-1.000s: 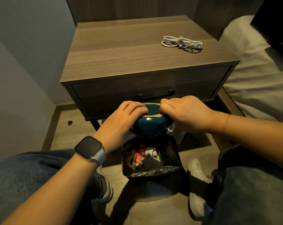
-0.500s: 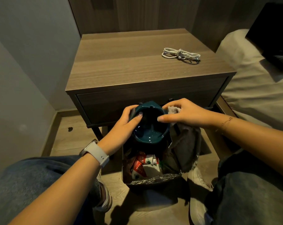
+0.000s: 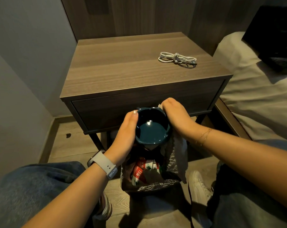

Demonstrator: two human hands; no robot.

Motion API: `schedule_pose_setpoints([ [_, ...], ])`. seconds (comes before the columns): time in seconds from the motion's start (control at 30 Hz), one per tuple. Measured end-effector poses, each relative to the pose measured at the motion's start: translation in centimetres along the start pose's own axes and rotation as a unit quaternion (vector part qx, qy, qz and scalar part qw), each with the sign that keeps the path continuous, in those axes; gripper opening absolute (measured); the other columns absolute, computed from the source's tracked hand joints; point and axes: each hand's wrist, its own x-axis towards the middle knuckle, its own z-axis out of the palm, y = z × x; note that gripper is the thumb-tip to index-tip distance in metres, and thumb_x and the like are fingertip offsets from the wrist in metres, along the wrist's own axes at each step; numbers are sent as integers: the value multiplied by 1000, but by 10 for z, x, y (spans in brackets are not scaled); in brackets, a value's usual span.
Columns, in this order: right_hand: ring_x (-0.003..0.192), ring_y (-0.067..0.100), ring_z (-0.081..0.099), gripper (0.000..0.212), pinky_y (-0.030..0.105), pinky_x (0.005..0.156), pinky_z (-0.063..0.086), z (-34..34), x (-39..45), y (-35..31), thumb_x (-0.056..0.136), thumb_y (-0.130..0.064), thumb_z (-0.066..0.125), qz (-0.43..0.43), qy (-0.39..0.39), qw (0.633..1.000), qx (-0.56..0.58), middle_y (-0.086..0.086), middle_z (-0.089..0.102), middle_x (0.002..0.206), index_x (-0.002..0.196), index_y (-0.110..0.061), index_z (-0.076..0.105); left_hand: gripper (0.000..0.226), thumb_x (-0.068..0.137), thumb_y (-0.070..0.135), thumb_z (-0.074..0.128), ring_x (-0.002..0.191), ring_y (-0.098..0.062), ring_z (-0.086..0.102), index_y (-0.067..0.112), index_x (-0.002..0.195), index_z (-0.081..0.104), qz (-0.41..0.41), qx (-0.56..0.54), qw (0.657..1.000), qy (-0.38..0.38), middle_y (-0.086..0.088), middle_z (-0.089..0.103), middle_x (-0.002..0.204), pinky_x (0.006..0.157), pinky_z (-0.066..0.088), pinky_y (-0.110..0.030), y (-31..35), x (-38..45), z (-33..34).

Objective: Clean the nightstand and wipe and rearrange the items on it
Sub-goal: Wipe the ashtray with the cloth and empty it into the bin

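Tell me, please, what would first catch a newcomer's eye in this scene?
Probably the teal ashtray, held between the left hand and the right hand, which grips a grey cloth, above a lined bin. Next, the coiled white cable lying on the nightstand.

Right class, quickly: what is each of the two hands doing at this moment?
Left hand: grips the side of the teal ashtray.
Right hand: holds the grey cloth against the ashtray's rim.

Teal ashtray (image 3: 150,129) (between both hands)
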Motion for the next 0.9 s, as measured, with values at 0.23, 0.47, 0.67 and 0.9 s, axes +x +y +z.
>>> schedule_pose_setpoints([
  [0.23, 82, 17, 67, 10, 31, 79, 50, -15, -20, 10, 85, -10, 65, -14, -13, 994, 112, 6, 72, 81, 77, -12, 70, 30, 99, 43, 33, 98, 8, 59, 34, 122, 50, 69, 1, 993, 99, 17, 59, 111, 78, 49, -17, 3, -1, -7],
  [0.47, 88, 8, 67, 18, 20, 78, 53, -30, -34, -11, 80, -17, 74, -209, 30, 977, 11, -3, 72, 93, 98, -14, 71, 42, 89, 64, 33, 112, -8, 56, 48, 126, 40, 89, 76, 987, 109, 14, 58, 117, 95, 49, -43, -1, -1, -5],
  [0.67, 88, 33, 59, 9, 35, 63, 46, 12, -24, -15, 81, -4, 62, -375, -35, 792, -481, 11, 56, 98, 90, -5, 63, 32, 95, 53, 36, 102, -12, 59, 44, 126, 38, 48, 74, 987, 136, 0, 56, 118, 86, 52, -36, -1, 1, 11],
  [0.9, 76, 21, 57, 5, 29, 63, 42, 28, -28, -15, 83, -9, 59, -251, -146, 825, -484, 3, 49, 82, 80, -8, 55, 36, 97, 49, 37, 91, -4, 53, 37, 131, 39, 51, 152, 972, 171, 1, 53, 110, 84, 48, -33, -6, -2, 11],
])
